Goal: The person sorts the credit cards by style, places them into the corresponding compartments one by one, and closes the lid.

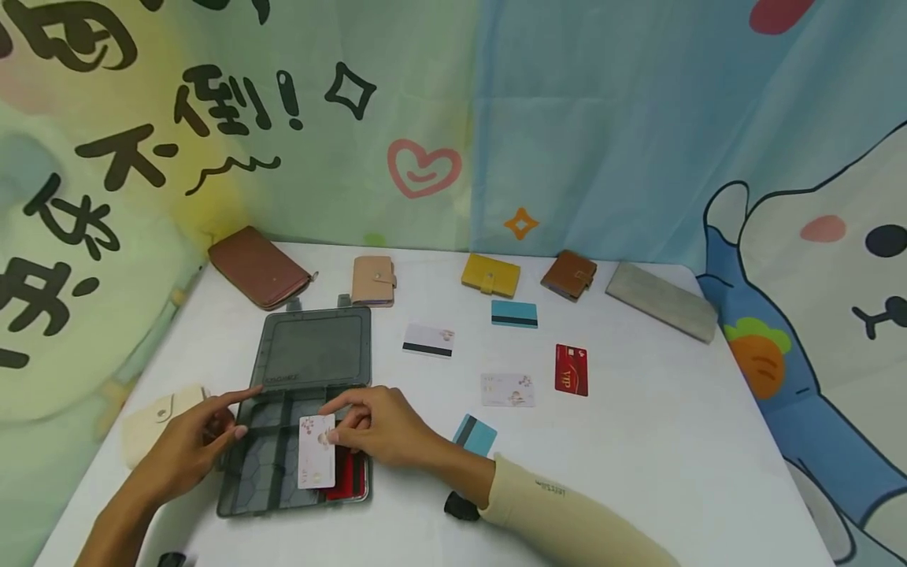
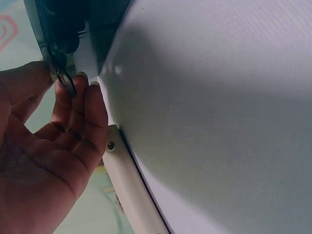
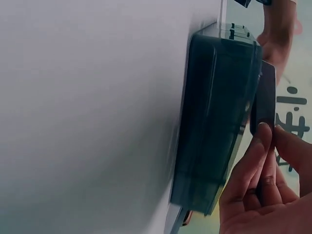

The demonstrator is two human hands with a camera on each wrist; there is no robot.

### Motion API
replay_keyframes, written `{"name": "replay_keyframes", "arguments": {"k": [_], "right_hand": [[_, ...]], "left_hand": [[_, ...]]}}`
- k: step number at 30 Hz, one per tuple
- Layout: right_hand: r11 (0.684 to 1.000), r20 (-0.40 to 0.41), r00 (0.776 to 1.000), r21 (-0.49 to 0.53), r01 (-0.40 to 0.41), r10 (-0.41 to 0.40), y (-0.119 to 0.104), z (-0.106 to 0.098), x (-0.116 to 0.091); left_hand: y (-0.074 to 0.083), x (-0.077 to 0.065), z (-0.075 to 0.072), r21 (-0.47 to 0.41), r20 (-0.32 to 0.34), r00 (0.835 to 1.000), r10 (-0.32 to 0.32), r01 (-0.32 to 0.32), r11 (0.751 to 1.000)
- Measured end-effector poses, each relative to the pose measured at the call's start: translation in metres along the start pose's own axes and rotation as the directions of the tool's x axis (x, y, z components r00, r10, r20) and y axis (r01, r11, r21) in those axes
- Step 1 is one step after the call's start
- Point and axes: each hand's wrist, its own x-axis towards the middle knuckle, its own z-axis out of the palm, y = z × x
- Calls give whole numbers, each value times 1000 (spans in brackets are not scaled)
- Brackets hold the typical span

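White card with a floral print (image 1: 316,453) is held above the right-hand part of a gray compartmented box (image 1: 257,465), pinched between the thumb and fingers of a person's right hand (image 1: 386,425). Beneath it, a red card (image 1: 343,482) lies inside the box, partly covered from view. The left hand (image 1: 186,445) grips the box's left edge, index finger extended toward the hinge, while the box's lid (image 1: 316,346) lies folded back. Beside that hand sits a cream wallet (image 1: 152,425). To the box's right, five cards are spread on the white table (image 1: 638,472): a black-striped white card (image 1: 428,340), two blue cards (image 1: 514,314), a pale floral card (image 1: 507,390) and a red VIP card (image 1: 571,370). Along the far edge are a brown zip wallet (image 1: 258,268), a tan wallet (image 1: 372,281), a yellow wallet (image 1: 490,275), a small brown wallet (image 1: 569,275) and a long gray wallet (image 1: 662,302), before a cartoon-printed backdrop (image 1: 567,118).
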Motion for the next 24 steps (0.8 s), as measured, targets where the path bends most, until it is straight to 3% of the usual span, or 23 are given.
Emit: {"name": "replay_keyframes", "arguments": {"k": [4, 9, 12, 16, 20, 24], "right_hand": [[987, -7, 999, -157, -39, 39, -3, 12, 7], [931, -8, 1000, -363, -26, 24, -6, 18, 12], [936, 5, 1000, -353, -3, 5, -5, 15, 13], [965, 21, 1000, -262, 28, -24, 2, -1, 12], [975, -11, 999, -219, 28, -31, 11, -31, 13], [974, -94, 995, -227, -5, -17, 19, -70, 16]], "left_hand": [[-1, 0, 1, 2, -3, 1000, 8, -8, 1000], [-1, 0, 2, 16, -8, 1000, 10, -10, 1000], [-1, -1, 2, 14, -12, 1000, 10, -10, 1000], [0, 0, 2, 8, -10, 1000, 14, -14, 1000], [0, 0, 2, 12, -7, 1000, 18, -18, 1000], [0, 0, 2, 14, -11, 1000, 20, -19, 1000]]}}
